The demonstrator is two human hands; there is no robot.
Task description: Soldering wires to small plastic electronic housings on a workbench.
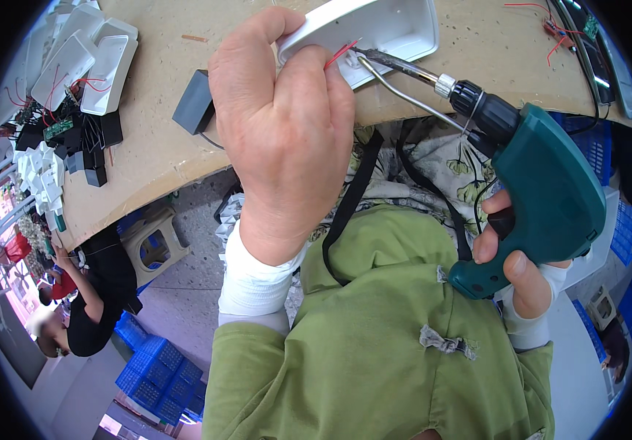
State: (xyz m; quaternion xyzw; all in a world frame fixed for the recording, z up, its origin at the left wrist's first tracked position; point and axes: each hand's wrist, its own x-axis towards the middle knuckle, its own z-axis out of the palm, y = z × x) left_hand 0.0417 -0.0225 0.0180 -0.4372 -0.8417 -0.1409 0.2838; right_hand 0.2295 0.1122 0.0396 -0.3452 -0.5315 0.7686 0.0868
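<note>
White housing (404, 26) lies, in the head view, near 12 o'clock over the front edge of the tan surface (154, 150), its hollow side in sight; whether it rests there or is held just clear, I cannot tell. Its top runs out of frame, but the visible lower rim slants from 8 toward 2 o'clock, which looks like its long axis. The left hand (283, 110) is nearer, clamped on the housing's 8 o'clock end, with the housing at 2 o'clock from it; whether those fingers also pinch the red wires (340, 53) is hidden. The right hand (527, 282), well apart from the left, is wrapped round the handle of the green soldering gun (554, 187), and from it the housing lies toward 11 o'clock. The gun's barrel points to 10 o'clock, and the relation that matters is its dark tip (378, 57) against those wires: tip and wire ends meet or nearly meet inside the housing, just beside the left fingertips, contact unclear.
</note>
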